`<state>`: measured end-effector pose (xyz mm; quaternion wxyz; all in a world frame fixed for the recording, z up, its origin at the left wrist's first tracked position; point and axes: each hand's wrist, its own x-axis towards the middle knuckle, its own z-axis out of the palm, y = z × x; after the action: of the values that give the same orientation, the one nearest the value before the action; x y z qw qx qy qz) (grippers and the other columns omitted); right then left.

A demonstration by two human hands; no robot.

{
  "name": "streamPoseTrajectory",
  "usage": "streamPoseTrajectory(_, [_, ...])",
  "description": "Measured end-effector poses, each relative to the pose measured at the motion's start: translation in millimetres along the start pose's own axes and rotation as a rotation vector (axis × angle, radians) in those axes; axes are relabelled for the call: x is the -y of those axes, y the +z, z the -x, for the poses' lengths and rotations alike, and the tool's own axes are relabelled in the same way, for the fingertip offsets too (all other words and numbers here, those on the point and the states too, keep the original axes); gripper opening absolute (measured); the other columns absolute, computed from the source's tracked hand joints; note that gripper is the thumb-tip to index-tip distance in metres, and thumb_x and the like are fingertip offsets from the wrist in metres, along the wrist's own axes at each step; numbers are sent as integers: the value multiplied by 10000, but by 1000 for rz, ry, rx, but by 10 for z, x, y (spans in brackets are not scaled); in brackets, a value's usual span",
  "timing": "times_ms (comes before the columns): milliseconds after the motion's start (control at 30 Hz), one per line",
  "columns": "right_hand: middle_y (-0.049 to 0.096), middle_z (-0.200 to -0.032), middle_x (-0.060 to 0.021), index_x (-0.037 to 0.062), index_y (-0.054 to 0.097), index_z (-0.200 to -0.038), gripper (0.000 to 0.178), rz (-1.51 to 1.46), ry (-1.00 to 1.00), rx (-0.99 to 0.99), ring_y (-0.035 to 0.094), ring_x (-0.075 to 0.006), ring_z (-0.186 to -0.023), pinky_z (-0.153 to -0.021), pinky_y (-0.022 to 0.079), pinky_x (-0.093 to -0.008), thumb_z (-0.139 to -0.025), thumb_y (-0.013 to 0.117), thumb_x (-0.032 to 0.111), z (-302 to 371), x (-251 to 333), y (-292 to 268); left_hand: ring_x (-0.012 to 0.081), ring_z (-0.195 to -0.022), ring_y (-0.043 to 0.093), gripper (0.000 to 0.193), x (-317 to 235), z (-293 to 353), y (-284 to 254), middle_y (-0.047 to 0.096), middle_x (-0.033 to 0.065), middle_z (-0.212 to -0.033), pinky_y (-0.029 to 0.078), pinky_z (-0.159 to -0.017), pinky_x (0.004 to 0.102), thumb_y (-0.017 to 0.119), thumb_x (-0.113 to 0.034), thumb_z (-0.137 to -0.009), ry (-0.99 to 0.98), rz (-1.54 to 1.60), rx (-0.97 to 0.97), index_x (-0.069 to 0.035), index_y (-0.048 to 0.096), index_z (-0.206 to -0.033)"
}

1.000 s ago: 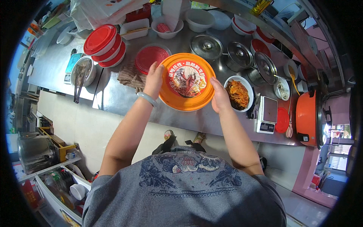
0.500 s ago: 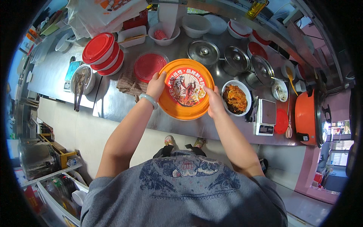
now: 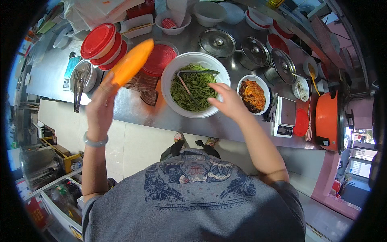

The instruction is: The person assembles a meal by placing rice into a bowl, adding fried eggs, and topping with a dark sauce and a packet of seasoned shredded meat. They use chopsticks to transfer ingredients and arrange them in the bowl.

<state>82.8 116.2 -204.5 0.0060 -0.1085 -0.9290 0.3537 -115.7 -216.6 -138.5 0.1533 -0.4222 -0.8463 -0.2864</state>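
A white tub (image 3: 166, 93) of shredded green vegetable (image 3: 183, 92), which looks like cucumber, stands uncovered on the counter in front of me. Tongs (image 3: 197, 72) lie on top of the shreds. My left hand (image 3: 100, 105) grips an orange lid (image 3: 132, 64) by its lower edge, tilted nearly on end, left of the tub. Over the tub's right side hovers my right hand (image 3: 229, 100), fingers apart and nothing in them. Just right of it sits a white bowl (image 3: 243, 85) with orange shreds and something dark.
Red-lidded bowls (image 3: 98, 42) are stacked at left, near a brown cloth (image 3: 142, 86) and a tub with tongs (image 3: 82, 82). Lidded steel pots (image 3: 217, 42) stand behind. To the right are a kitchen scale (image 3: 287, 115), scissors (image 3: 308, 134) and an orange cooker (image 3: 326, 117).
The orange lid, held in both hands before, has come off the tub and swung left in my left hand. My right hand has let go of it. The green shreds now show.
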Motion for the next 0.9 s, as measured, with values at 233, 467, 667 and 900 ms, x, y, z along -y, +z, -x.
streamPoseTrajectory(233, [511, -1218, -127, 101, 488, -1264, 638, 462, -62, -162, 446, -276, -1185, -1012, 315, -424, -719, 717, 340, -962, 162, 687, 304, -1278, 386, 440, 457, 836, 682, 409, 159, -1377, 310, -1056, 433, 624, -113, -795, -30, -311, 506, -80, 521, -1221])
streamPoseTrajectory(467, [603, -1094, -78, 94, 554, -1186, 515, 519, -48, -101, 529, -267, -1082, -949, 371, -415, -724, 686, 278, -1220, 306, 570, 294, -1041, 559, 571, -188, 584, 1252, 489, 198, -1244, 459, -889, 362, 589, -190, -866, -349, 531, 312, -18, 346, -1354])
streamPoseTrajectory(667, [546, -1203, -124, 83, 492, -1219, 538, 420, -83, 29, 506, -303, -1135, -943, 402, -458, -773, 648, 341, -1018, 207, 508, 158, -489, 547, 448, -619, 375, 1625, 575, 119, -837, 477, -442, 293, 438, -202, -959, -828, 963, 445, -70, 247, -1343])
streamPoseTrajectory(900, [588, -1028, -108, 72, 566, -1169, 487, 505, -156, -146, 511, -283, -1061, -998, 313, -440, -703, 649, 185, -1026, 275, 989, 141, -486, 544, 485, -754, 472, 1775, 552, 121, -930, 478, -394, 258, 407, -119, -956, -874, 1139, 340, -93, 152, -1369])
